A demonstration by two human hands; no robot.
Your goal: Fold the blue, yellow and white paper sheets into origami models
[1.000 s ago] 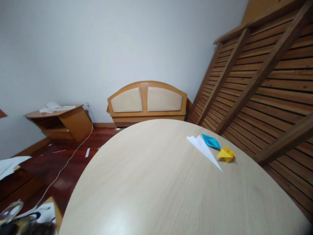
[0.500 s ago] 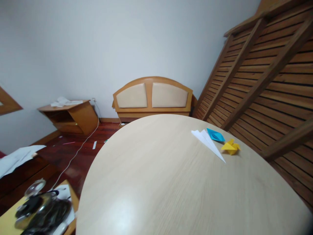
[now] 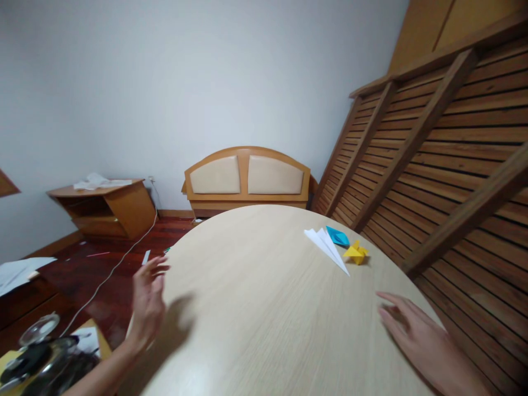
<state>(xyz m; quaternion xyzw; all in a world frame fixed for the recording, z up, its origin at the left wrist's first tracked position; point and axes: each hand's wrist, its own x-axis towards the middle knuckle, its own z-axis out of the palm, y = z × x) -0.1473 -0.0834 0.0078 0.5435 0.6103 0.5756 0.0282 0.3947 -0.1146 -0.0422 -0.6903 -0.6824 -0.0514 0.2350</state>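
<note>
On the far right part of the round light-wood table [image 3: 256,297] lie three folded papers: a white paper plane [image 3: 329,250], a blue origami boat [image 3: 337,236] and a yellow origami figure [image 3: 356,252]. My left hand [image 3: 149,300] hovers over the table's left edge, fingers loosely bent and apart, holding nothing, its shadow falling on the tabletop. At the right side, my right hand [image 3: 412,333] is open and empty, thumb and fingers apart. The yellow figure is the nearest thing to it, a little way beyond the fingertips.
A slatted wooden panel [image 3: 412,170] leans along the right side. Behind the table stands a headboard [image 3: 247,176]. A low cabinet [image 3: 127,209] with crumpled white material is at the left, a white cable [image 3: 111,272] on the floor. Dark and clear items [image 3: 45,357] crowd the lower left.
Both my hands have come into view, one at each side of the table. The view has shifted, so the folded papers appear further left; they look unmoved on the table.
</note>
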